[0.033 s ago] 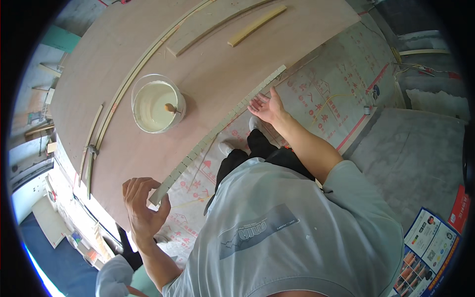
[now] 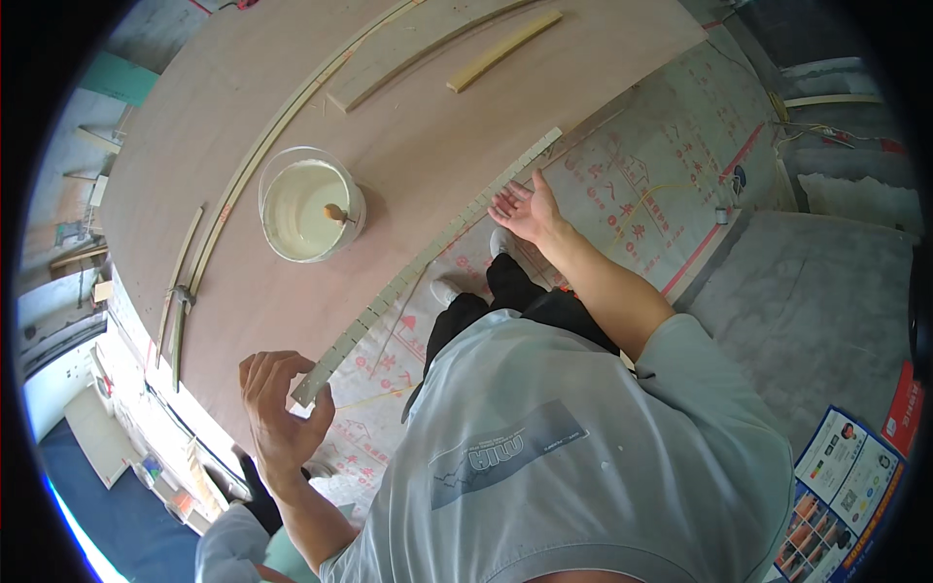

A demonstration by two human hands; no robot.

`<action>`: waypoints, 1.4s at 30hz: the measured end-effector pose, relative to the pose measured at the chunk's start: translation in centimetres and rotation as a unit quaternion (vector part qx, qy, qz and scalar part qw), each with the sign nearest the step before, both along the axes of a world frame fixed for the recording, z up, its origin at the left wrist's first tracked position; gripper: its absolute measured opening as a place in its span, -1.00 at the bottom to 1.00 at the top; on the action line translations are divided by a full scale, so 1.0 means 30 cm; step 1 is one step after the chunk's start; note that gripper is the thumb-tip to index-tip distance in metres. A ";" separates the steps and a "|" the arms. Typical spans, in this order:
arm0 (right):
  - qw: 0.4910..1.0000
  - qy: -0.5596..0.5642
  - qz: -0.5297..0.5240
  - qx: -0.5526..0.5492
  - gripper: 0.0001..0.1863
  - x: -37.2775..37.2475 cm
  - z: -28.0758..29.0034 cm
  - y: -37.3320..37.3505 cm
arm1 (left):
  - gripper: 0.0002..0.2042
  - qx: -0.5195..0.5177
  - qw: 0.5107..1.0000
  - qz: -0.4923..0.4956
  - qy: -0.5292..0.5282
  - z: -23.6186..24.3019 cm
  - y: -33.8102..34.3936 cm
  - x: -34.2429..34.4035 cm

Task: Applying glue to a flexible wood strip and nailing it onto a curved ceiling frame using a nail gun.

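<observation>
A long, narrow strip [image 2: 428,255] with evenly spaced cuts across it runs along the near edge of the large brown board [image 2: 418,155]. My left hand [image 2: 280,403] is curled round the strip's near left end, fingers over it and thumb on the other side. Toward the far right end, my right hand [image 2: 528,208] is palm up with its fingers spread. Its fingertips come up to the strip's edge; whether they touch it I cannot tell. Beyond the strip, a white bucket [image 2: 282,243] of pale paste stands on the board, with a tool's wooden handle [image 2: 335,212] sticking out.
A curved flat board [image 2: 389,68] and a short yellowish batten [image 2: 505,51] lie at the far side. Thin long strips [image 2: 219,214] lie left of the bucket, with a clamp [image 2: 182,293] on them. Printed sheeting [image 2: 632,175] covers the floor. Another person's sleeve [image 2: 231,544] shows at lower left.
The other person at lower left has shifted slightly to the right. My hands and the strip are practically where they were.
</observation>
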State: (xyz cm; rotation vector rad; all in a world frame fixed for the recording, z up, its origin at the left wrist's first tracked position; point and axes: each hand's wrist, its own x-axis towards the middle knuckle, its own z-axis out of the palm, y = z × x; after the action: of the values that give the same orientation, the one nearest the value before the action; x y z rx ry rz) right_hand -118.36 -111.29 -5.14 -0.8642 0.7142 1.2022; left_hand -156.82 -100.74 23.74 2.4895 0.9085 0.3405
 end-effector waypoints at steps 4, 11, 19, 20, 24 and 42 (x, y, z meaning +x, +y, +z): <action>0.997 -0.028 -0.023 0.073 -0.16 0.025 0.046 0.013 | -0.76 0.022 0.999 -0.019 -0.018 0.066 0.006 0.018; 0.988 -0.051 -0.121 0.077 -0.18 0.208 0.026 0.086 | -0.75 0.019 0.996 -0.075 -0.039 0.142 0.040 0.035; 0.948 -0.032 -0.209 0.236 -0.53 0.478 0.071 -0.087 | -0.76 -0.015 0.993 -0.096 -0.074 0.167 0.034 0.113; 0.947 -0.031 -0.214 0.238 -0.53 0.513 0.120 -0.137 | -0.75 -0.033 0.990 -0.094 -0.099 0.169 0.024 0.135; 0.909 -0.192 -0.229 0.291 -0.65 0.695 0.241 -0.413 | -0.76 -0.089 0.969 -0.100 -0.207 0.152 -0.008 0.335; 0.738 -0.573 -0.312 0.173 -0.65 1.788 0.639 -1.600 | -0.70 -0.502 0.797 -0.177 -0.286 -0.192 -0.222 2.211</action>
State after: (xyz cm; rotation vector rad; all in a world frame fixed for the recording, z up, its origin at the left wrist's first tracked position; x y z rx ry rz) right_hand -64.73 -159.27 14.02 -0.7684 -0.2619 0.0359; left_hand -90.50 -107.39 17.98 1.3702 0.2166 0.3284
